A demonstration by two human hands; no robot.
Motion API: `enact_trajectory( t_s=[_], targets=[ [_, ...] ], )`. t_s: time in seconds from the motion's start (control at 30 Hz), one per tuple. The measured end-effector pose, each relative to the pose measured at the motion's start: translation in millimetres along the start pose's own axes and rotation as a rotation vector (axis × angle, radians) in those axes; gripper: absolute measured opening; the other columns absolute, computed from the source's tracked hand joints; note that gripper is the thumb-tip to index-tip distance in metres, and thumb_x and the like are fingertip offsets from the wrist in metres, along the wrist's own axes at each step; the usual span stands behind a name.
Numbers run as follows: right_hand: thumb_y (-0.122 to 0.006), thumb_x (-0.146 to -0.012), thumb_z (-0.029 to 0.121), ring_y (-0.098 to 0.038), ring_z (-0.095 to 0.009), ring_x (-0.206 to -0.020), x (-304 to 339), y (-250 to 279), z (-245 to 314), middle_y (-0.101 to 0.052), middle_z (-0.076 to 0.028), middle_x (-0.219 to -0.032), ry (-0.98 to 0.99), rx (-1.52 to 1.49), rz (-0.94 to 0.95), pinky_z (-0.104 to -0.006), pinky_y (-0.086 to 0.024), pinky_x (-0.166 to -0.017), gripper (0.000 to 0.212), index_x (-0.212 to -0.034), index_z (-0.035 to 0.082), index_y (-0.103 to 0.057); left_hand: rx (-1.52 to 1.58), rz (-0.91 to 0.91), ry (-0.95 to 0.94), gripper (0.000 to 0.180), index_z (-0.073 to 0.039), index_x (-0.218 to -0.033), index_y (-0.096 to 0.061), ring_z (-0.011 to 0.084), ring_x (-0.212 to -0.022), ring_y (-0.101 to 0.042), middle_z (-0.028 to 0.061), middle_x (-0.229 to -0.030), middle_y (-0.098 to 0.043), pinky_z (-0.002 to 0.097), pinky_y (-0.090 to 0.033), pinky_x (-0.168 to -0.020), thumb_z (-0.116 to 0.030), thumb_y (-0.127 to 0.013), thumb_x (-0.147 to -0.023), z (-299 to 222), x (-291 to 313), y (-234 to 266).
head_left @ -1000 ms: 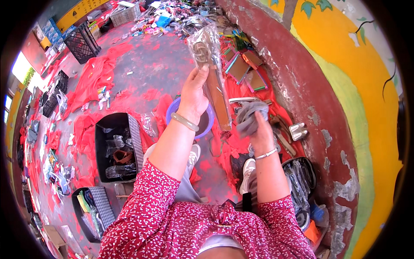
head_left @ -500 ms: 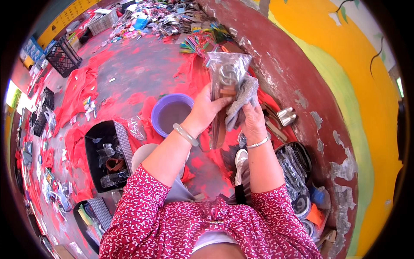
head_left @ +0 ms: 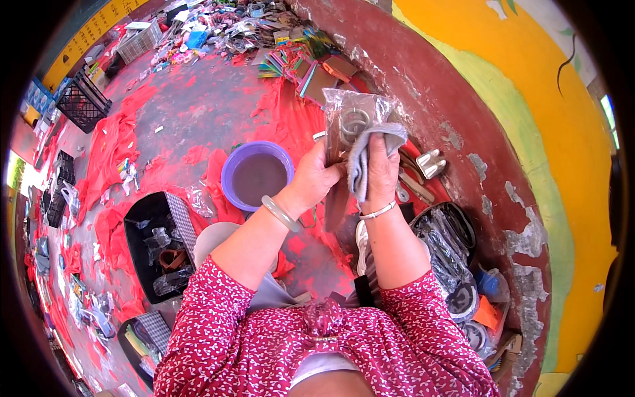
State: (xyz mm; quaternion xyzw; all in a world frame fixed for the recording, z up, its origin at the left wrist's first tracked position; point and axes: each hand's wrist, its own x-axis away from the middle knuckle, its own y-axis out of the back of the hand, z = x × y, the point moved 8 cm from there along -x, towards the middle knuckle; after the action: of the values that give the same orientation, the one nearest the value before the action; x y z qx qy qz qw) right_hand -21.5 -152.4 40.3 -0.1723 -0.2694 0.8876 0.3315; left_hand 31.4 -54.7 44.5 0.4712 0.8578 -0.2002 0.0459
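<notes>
In front of my chest, my left hand (head_left: 309, 173) is closed around a clear plastic bag (head_left: 334, 112) held upright. Inside it are a brown strap (head_left: 336, 206) and round metal rings near the top, looking like a packaged belt; the plastic's glare hides its details. A folded grey cloth (head_left: 358, 165) is gripped in my right hand (head_left: 381, 173), thumb on top, and lies against the bag's right side. The fingers behind the cloth are hidden.
Left of my hands stands a purple basin (head_left: 227, 178) of murky water. A black box (head_left: 139, 255) with wrapped items is at lower left. A container of bagged straps (head_left: 444, 248) sits at right, near the chipped red wall (head_left: 456, 139). Several goods are heaped farther back.
My right hand has turned and moved up, bringing the cloth to the upper part of the bag. My left hand keeps its hold, slightly lower. The whole view has shifted a little.
</notes>
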Motion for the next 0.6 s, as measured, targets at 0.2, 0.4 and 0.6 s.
enact_trajectory(
  t_s=[0.2, 0.4, 0.6],
  targets=[
    [-0.062, -0.081, 0.046, -0.061, -0.018, -0.081, -6.9, -2.6, 20.4, -0.061, -0.005, -0.095, -0.069, -0.422, -0.057, -0.0303, -0.053, -0.07, 0.052, -0.114, 0.008, -0.051, -0.32, -0.048, -0.056, 0.038, -0.003, -0.121, -0.044, 0.0133, -0.102, -0.055, 0.0052, -0.112, -0.057, 0.0287, -0.043, -0.09, 0.001, -0.053, -0.085, -16.6, -2.5, 11.6],
    [-0.068, -0.08, 0.013, -0.061, -0.016, -0.081, -13.5, 2.0, 28.9, -0.063, -0.003, -0.09, 0.045, -0.194, 0.027, -0.028, -0.052, -0.072, 0.028, -0.105, 0.007, -0.058, -0.378, 0.094, -0.027, 0.041, -0.001, -0.123, -0.042, 0.0148, -0.102, -0.057, 0.0069, -0.109, -0.06, 0.0287, -0.045, -0.087, 0.004, -0.053, -0.084, -3.0, 3.6, -6.1],
    [-0.069, -0.079, 0.005, -0.059, -0.012, -0.076, -13.5, 14.6, 33.0, -0.063, -0.002, -0.087, 0.142, -0.201, -0.127, -0.0258, -0.049, -0.066, 0.016, -0.093, 0.008, -0.062, -0.363, 0.194, -0.044, 0.048, -0.001, -0.129, -0.037, 0.0151, -0.104, -0.057, 0.0088, -0.111, -0.06, 0.0286, -0.044, -0.088, 0.005, -0.052, -0.084, -1.4, 6.9, -21.2]
  ],
)
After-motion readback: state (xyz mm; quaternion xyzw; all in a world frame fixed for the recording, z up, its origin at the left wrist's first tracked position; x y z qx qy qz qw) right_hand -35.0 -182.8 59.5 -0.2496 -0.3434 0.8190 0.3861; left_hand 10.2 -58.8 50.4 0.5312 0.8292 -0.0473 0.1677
